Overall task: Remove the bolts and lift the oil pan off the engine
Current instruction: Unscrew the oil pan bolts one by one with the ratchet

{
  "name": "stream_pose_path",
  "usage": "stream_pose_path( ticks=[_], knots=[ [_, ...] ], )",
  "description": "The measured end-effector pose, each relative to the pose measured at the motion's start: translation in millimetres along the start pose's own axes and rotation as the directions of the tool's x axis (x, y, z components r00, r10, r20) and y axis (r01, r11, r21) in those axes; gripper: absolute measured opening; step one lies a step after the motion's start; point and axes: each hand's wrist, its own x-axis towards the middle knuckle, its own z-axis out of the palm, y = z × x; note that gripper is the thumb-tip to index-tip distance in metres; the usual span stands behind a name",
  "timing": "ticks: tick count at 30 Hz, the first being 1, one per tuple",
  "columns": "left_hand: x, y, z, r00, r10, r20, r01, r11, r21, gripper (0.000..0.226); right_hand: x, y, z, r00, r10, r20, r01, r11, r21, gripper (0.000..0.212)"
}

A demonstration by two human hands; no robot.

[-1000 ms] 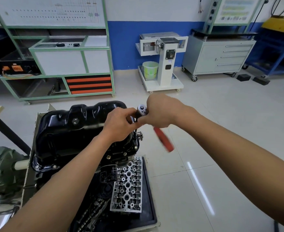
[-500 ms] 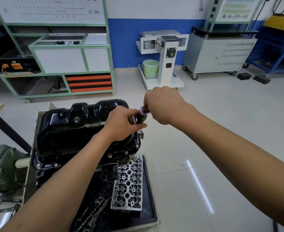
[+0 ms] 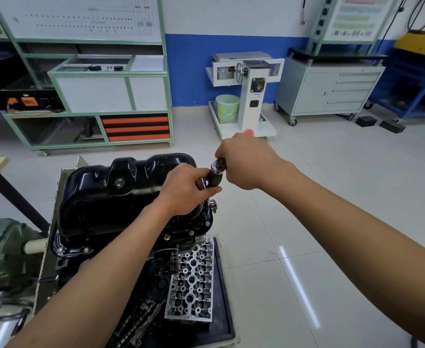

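Oil pan [image 3: 101, 197]: glossy black pressed metal, deep and lumpy with rounded bulges. It sits just left of frame centre, flange seated on the upturned engine [image 3: 143, 307].
Pan surface: smooth paint with soft light reflections. A hexagonal drain plug [image 3: 119, 182] is set in its upper face.
Bolts [image 3: 166, 237]: small bright-headed fasteners spaced along the flange at 5 o'clock of the pan, all seated.
Left hand [image 3: 184, 189]: fingers and thumb curled tight round the black collar [image 3: 214, 178], over the pan's 3 o'clock edge.
Right hand [image 3: 246, 164]: closed in a fist round the ratchet [image 3: 217, 166], at 2 o'clock of the left hand.
Ratchet look: round chrome head directly above the collar. A red handle tip pokes out at 12 o'clock of the fist.
Below the collar: a thin dark shaft runs down to the flange rim. What it meets there cannot be made out.
Oil filter [image 3: 167, 259]: black cylinder at 6 o'clock of the pan. Its white print is too small to read.
Cylinder head [image 3: 194, 280]: bare cast aluminium, matte, full of round bores. It lies on a black tray [image 3: 226, 310] at 6 o'clock of the frame.
Floor [image 3: 332, 197]: pale glossy tiles with a streak of reflected light.
Green-framed bench [image 3: 93, 96]: at 11 o'clock, with orange and black striped drawers.
White stand [image 3: 254, 91]: at 12 o'clock, boxy, with a handwheel. A pale green bucket [image 3: 227, 108] sits on its base.
Grey drawer cabinet [image 3: 332, 91]: at 2 o'clock, on castors.
Wall boards: their print is blurred and unreadable.
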Motion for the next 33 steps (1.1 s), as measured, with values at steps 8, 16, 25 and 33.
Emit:
stream_pose_path(
  ticks=[8, 16, 25, 33],
  knots=[
    [-1.8, 3.3, 0.9, 0.999, 0.034, -0.025, -0.034, 0.999, 0.001, 0.026, -10.1, -0.9, 2.2, 0.968, 0.145, 0.204, -0.200, 0.938, 0.283, 0.045],
    [0.5, 4.3, -0.3, 1.000, 0.002, -0.013, -0.003, 0.999, -0.032, 0.014, -5.5, -13.9, 13.2, 0.940, 0.185, 0.288, -0.300, 0.851, 0.431, 0.051],
    [1.1, -6.4, 2.2, 1.000, 0.025, 0.005, -0.025, 1.000, 0.010, 0.023, -16.2, -11.6, -3.2, 0.997, 0.065, 0.029, -0.060, 0.989, -0.133, 0.020],
    [-0.3, -4.9, -3.6, 0.998, 0.025, 0.065, -0.023, 1.000, -0.020, 0.014, -1.5, -5.8, 4.2, 0.982, -0.187, -0.011, 0.188, 0.982, 0.033, 0.045]
  ],
)
